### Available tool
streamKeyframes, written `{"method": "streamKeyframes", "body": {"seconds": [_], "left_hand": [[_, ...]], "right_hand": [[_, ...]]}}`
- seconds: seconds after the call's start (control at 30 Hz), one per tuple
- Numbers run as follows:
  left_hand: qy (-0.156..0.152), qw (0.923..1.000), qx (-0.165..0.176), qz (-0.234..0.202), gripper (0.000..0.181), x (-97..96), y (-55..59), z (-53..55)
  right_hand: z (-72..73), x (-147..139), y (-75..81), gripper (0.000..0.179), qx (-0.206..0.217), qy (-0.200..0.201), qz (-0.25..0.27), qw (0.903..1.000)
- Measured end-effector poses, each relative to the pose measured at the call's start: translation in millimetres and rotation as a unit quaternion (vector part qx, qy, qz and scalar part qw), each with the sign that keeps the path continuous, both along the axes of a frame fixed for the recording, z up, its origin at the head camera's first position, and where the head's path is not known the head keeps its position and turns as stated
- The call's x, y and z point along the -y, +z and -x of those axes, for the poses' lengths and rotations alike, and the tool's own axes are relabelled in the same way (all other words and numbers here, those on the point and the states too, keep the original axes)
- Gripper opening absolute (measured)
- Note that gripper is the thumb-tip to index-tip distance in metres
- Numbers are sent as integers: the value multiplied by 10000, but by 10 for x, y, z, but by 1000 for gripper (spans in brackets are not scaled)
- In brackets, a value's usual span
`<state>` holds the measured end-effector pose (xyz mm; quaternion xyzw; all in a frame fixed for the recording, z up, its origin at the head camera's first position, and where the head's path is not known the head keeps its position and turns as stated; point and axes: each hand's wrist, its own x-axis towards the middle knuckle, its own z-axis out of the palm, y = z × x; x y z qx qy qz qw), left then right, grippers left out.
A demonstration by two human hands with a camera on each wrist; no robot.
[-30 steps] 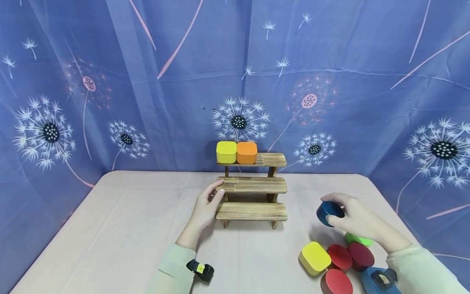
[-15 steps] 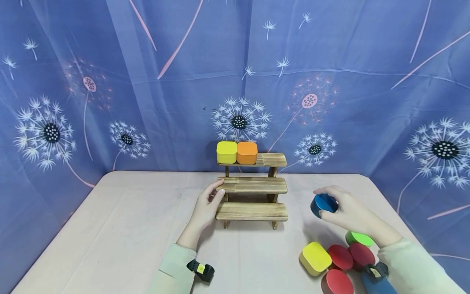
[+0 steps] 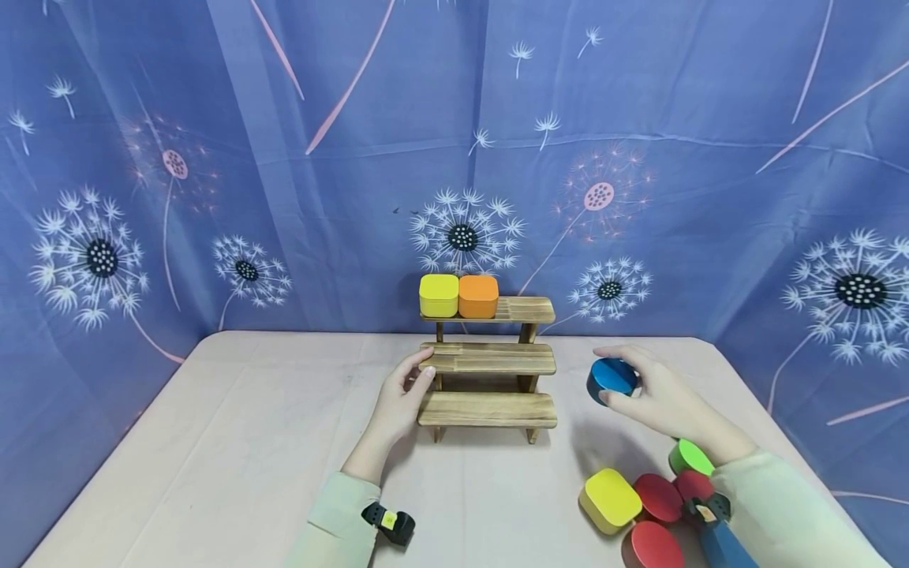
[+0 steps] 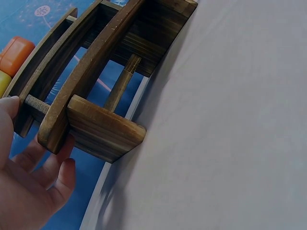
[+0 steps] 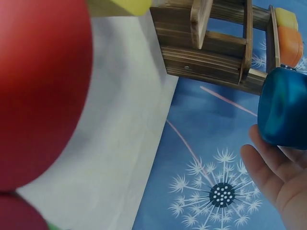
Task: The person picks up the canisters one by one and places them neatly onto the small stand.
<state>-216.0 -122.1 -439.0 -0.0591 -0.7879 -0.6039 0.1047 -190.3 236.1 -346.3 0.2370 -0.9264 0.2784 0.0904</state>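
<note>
My right hand (image 3: 663, 398) grips a round blue tin (image 3: 612, 380) between thumb and fingers, in the air right of a three-tier wooden stand (image 3: 486, 409). The right wrist view shows the same blue tin (image 5: 285, 108) with fingers beneath it. At the stand's left end, my left hand (image 3: 399, 394) holds the middle tier. In the left wrist view, the fingers curl against the wooden stand (image 4: 91, 62). On the top tier, a yellow square tin (image 3: 439, 296) and an orange square tin (image 3: 479, 297) stand side by side at the left.
On the table at front right lie a yellow square tin (image 3: 611, 500), several red round tins (image 3: 653, 544), a green round tin (image 3: 689, 457) and a blue piece (image 3: 724, 546) partly under the right sleeve. A blue dandelion-print cloth (image 3: 341, 197) stands behind the table.
My right hand has carried the blue tin leftward and up, toward the stand. The left hand and the stand have stayed in place.
</note>
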Motion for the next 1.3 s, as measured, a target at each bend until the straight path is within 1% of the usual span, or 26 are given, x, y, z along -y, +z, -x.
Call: {"method": "streamKeyframes", "body": {"seconds": [0.07,0.13,0.23,0.37,0.43,0.53,0.7,0.93,1.07,1.17,1.3], "left_hand": [[4,10000,56,-11,36,-1,5,-3],[-8,9999,109,6,36,-4,32,-18],[-54,9999,125,43,37,-18,157,-94],[-67,9999,73,93,36,-38,317,-195],[-51,9999,67,76,36,-44,334,-208],[-39,10000,67,44,36,-50,348,-220],[-50,9999,107,25,36,-43,328,-201],[-19,9999,99,58,36,-45,338,-203],[-1,9999,124,0,36,-23,173,-94],[15,9999,114,-51,36,-5,37,-11],[1,10000,-9,-48,35,2,-2,2]], "right_hand": [[22,17,5,53,11,21,129,9999],[43,31,9,54,69,35,253,9996],[74,51,16,55,106,5,379,9992],[126,86,27,56,-92,-14,518,9986],[150,105,33,56,-182,8,608,9980],[183,134,39,56,-171,49,767,9969],[225,189,52,57,-9,14,955,9954],[298,274,87,59,139,-9,1247,9921],[324,317,118,58,215,-158,1225,9921],[347,346,135,57,196,-192,1202,9924],[378,390,155,56,8,-141,1188,9928]]}}
